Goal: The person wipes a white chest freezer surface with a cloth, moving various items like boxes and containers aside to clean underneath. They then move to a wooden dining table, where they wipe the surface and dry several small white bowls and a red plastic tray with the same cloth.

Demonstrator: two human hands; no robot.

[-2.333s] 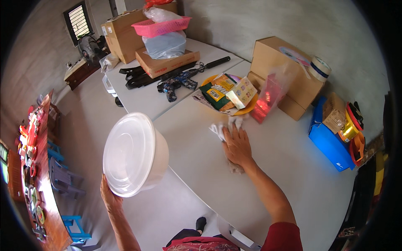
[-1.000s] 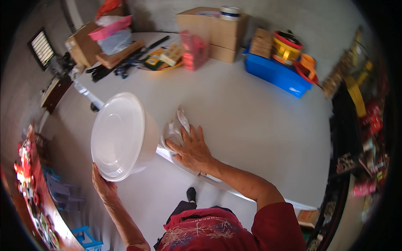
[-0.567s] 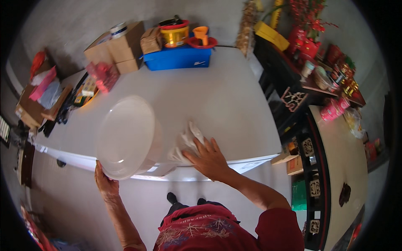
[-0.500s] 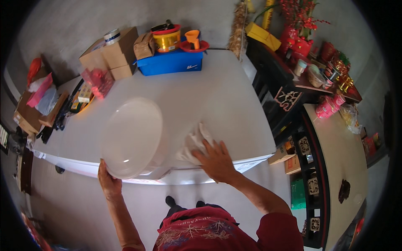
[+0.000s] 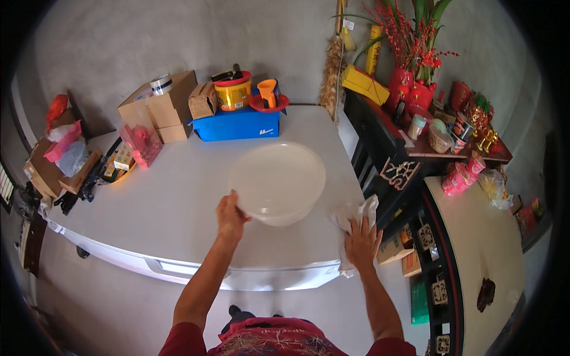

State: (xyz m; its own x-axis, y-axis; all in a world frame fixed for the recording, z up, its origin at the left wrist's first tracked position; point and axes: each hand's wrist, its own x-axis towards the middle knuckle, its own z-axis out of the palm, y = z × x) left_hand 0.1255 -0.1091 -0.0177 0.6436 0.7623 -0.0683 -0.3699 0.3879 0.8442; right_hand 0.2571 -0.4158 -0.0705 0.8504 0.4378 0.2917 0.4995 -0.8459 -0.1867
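My left hand [image 5: 230, 217] grips the near-left rim of a round, whitish, translucent plastic basin [image 5: 278, 184]. The basin is held over the white top of a long chest [image 5: 172, 207] that looks like a freezer; whether it touches the surface I cannot tell. At the chest's right edge my right hand [image 5: 361, 244] lies on a crumpled white cloth [image 5: 354, 212], palm down with fingers spread. Part of the cloth shows beyond the fingertips, and part hangs beside the hand at the front corner.
Along the chest's back stand a blue shoebox [image 5: 237, 126] with a yellow tub [image 5: 233, 95] and orange cup [image 5: 267, 90], and a cardboard box [image 5: 160, 110]. Bags and boxes [image 5: 65, 157] crowd its left end. Dark furniture [image 5: 380, 139] with red decorations adjoins on the right.
The basin has moved right with my left hand and is tipped flatter. My right hand and the cloth have slid right, from the front middle to the chest's right edge.
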